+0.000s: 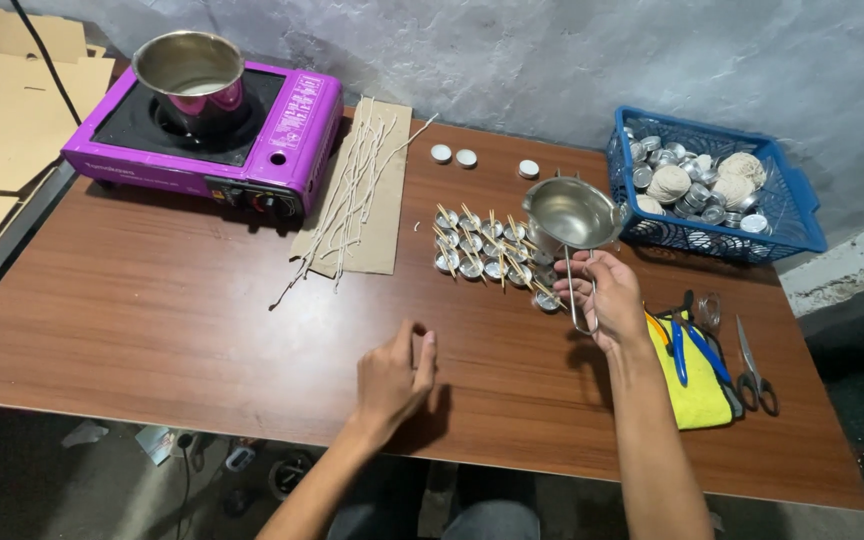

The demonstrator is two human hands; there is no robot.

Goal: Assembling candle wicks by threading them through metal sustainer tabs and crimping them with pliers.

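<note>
Purple portable stove (pixel 207 125), back left of table: white rectangular printed label (pixel 300 105) on its top, right of the burner; faint pale lettering strip on its front edge. Flattened tan cardboard box (pixel 12 110) lies left of stove.

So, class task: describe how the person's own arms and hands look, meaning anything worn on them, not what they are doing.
Both forearms are bare, with no sleeves in view. The left hand and right hand wear no gloves, and no rings, watch or bands show on fingers or wrists.

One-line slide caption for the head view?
Right hand holds small steel spouted pot above rows of foil candle cups; left hand rests on wooden table.
</note>
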